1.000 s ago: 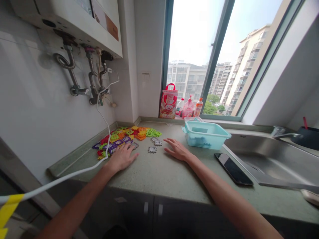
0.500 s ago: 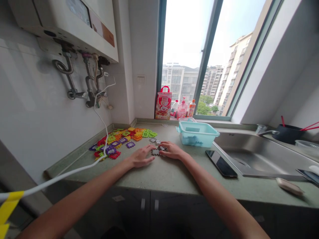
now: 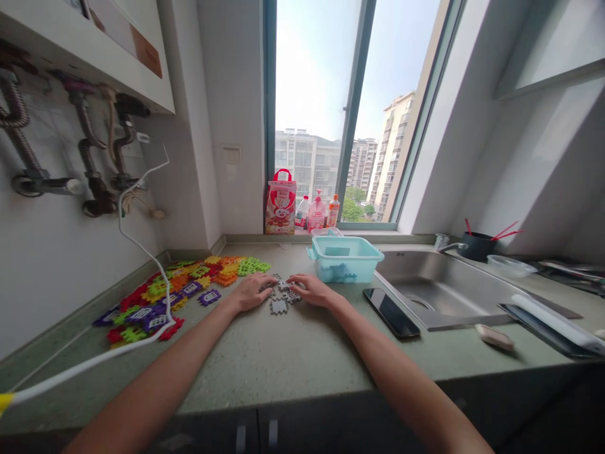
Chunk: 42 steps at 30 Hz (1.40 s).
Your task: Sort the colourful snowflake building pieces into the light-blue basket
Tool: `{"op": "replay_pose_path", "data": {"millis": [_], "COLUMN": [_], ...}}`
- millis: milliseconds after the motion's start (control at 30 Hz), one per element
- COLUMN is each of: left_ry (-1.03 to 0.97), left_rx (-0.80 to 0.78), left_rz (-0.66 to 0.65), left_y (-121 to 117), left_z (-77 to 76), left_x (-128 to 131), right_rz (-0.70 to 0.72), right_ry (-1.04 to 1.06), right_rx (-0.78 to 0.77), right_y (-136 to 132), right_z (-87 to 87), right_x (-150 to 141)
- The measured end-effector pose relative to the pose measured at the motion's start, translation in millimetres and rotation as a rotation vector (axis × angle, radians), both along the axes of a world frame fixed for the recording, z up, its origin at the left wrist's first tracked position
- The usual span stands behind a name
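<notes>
Both hands rest on the green countertop (image 3: 265, 359) over a small cluster of grey interlocking puzzle pieces (image 3: 280, 305). My left hand (image 3: 249, 292) lies palm down with its fingers on the left side of the cluster. My right hand (image 3: 309, 289) has its fingers curled onto the grey pieces from the right; whether it grips one I cannot make out. A spread of red, orange, yellow, green and purple pieces (image 3: 179, 290) lies to the left, by the wall.
A light blue plastic tub (image 3: 345, 258) stands just behind my right hand. A black phone (image 3: 391, 312) lies by the steel sink (image 3: 439, 293). A white cable (image 3: 142, 252) crosses the coloured pieces. A red bag (image 3: 280, 205) and bottles stand on the window sill.
Both hands have come together over the grey pieces; my left hand moved right from the purple pieces. The camera has swung right and nearer, showing more of the sink side.
</notes>
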State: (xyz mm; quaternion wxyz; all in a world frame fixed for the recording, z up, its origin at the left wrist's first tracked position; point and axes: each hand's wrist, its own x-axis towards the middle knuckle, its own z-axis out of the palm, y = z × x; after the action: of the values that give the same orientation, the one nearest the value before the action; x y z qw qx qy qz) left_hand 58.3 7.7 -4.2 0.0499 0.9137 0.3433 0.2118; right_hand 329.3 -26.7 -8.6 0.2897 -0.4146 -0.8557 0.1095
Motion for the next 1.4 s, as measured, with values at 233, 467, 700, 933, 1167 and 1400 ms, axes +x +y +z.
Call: {"op": "replay_pose_path", "data": {"millis": [233, 467, 700, 933, 1167, 1400], "left_ry": [-0.074, -0.057, -0.038, -0.038, -0.076, -0.051], "left_rx": [-0.077, -0.056, -0.035, -0.063, -0.052, -0.024], "left_rz": [-0.059, -0.050, -0.051, -0.087, -0.139, -0.240], "left_y": [2, 4, 3, 3, -12, -19], "left_z": [-0.3, -2.3, -1.5, -2.5, 9.1, 9.8], "left_x": [-3, -5, -12, -11, -7, -3], "right_rz": [-0.021, -0.052, -0.129, -0.194, -0.193, 0.067], "right_ry": [-0.010, -0.051, -0.050, -0.065, 0.023, 0.162], "right_rx": [-0.021, 0.035, 0.062, -0.005, 0.012, -0.158], "right_y": [11, 19, 16, 9, 2, -12], "right_z": [-7.3, -13.4, -15.7, -8.5, 2.1, 10.9], "right_x": [0, 8, 19, 17, 19, 16]}}
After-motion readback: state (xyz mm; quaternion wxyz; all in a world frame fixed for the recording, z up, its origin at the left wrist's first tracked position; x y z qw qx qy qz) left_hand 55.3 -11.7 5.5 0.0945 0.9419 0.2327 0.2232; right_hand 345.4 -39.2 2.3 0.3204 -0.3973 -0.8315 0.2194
